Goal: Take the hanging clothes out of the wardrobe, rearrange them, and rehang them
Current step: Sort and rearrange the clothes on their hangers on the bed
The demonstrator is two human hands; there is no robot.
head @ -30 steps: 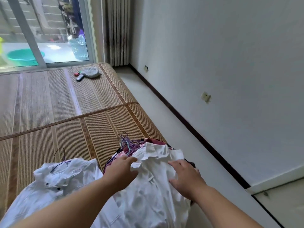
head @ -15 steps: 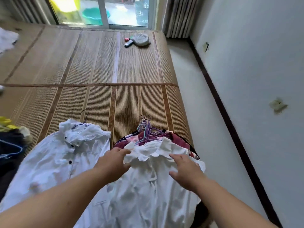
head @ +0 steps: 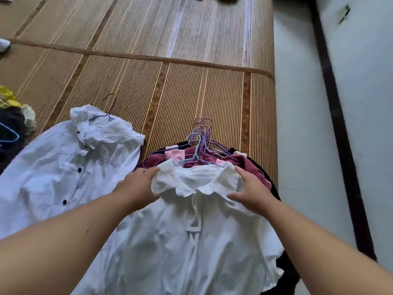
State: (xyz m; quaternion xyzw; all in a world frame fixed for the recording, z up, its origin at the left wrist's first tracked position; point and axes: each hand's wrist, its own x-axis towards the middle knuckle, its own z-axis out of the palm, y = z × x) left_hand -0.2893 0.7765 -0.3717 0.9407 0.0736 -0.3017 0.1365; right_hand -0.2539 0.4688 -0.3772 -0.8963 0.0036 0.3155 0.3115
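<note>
L hand (head: 138, 185) grips white blouse (head: 191, 237) collar (R hand (head: 253, 189) flat on shoulder).

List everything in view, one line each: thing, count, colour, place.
white blouse: one, white, atop the stack, centre.
shirt: one, pale blue, dark buttons, left on mat.
hanger hooks: several purple, one teal, above the blouse.
maroon garment: one, under the blouse.
bamboo mat: one, brown, under the clothes.
clothes pile: one, dark and yellow, left edge.
left hand: at blouse's collar, grip hidden.
right hand: fingers straight, resting on collar.
</note>
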